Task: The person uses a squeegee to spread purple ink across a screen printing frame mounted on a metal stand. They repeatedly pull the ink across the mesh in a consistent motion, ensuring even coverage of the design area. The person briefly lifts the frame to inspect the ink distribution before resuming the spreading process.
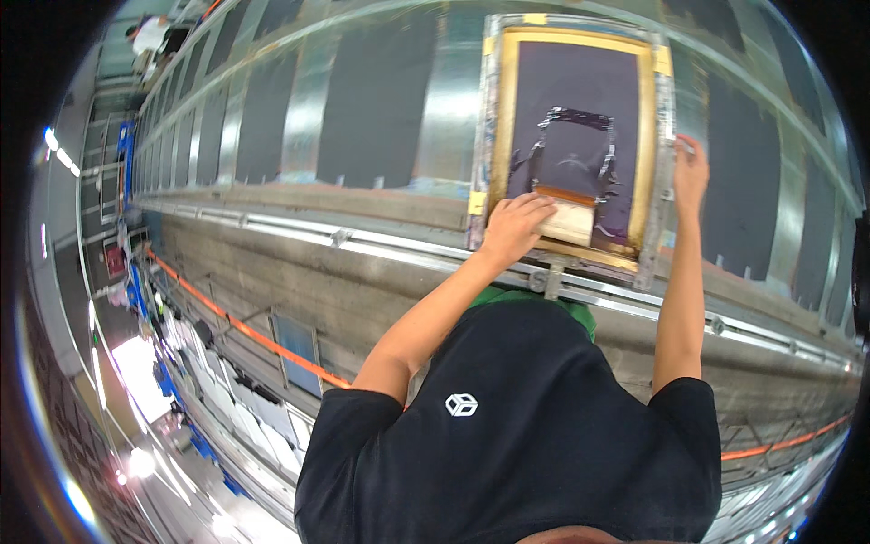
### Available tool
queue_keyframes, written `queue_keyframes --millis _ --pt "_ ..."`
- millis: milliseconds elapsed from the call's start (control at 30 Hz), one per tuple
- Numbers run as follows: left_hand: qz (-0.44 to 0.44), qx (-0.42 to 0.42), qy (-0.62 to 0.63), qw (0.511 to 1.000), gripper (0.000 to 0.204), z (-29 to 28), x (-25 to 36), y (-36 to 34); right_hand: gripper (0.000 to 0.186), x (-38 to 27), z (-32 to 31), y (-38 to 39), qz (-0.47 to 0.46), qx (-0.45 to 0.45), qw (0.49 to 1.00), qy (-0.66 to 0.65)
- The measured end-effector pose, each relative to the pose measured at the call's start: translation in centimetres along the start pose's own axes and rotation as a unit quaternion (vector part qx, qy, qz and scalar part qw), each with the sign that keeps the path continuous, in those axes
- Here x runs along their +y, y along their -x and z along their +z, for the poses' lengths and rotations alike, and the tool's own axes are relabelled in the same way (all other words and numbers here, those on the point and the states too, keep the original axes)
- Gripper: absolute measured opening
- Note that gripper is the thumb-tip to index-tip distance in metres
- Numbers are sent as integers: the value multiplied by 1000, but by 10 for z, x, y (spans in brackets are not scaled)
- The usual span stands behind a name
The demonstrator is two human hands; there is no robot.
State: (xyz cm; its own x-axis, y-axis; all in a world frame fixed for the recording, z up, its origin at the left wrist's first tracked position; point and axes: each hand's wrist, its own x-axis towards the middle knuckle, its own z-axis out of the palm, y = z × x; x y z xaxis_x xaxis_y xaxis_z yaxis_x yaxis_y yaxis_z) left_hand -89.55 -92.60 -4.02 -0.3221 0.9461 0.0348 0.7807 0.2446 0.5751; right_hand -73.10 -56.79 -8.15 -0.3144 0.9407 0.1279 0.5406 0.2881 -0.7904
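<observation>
My left hand (518, 227) grips a squeegee (566, 222) with a pale wooden handle and orange blade, lying on the purple mesh of a screen frame (662, 109) with yellow inner borders. Dark glossy ink (609, 145) forms an irregular outline around the middle of the mesh, above the blade. My right hand (691, 172) is at the frame's right outer edge, fingers curled; what they hold, if anything, is too small to make out.
A long table (426, 100) with dark panels runs left and right, with a metal rail (299, 229) along its near edge. An orange bar (208, 299) runs below. A person (149, 36) in white is at the far upper left.
</observation>
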Motion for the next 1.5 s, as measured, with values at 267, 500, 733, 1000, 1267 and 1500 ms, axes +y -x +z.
queue_keyframes --millis 267,500,733,1000,1267,1500 --pt "-44 93 -28 994 57 -82 -112 63 22 -148 126 78 1 -26 996 -84" --pt "-23 48 -80 995 60 -184 -264 123 22 -240 273 159 40 -41 994 -91" --pt "18 40 -86 995 60 -210 -318 154 26 -265 317 181 54 -33 997 -53" --pt "63 26 -152 986 66 -201 -331 164 35 -248 314 177 -18 -40 998 55" --pt "16 5 -63 998 32 -263 -361 -6 44 -375 313 185 -305 -264 904 143" --pt "16 18 -88 996 42 -226 -354 51 45 -337 332 254 -267 -305 899 163"
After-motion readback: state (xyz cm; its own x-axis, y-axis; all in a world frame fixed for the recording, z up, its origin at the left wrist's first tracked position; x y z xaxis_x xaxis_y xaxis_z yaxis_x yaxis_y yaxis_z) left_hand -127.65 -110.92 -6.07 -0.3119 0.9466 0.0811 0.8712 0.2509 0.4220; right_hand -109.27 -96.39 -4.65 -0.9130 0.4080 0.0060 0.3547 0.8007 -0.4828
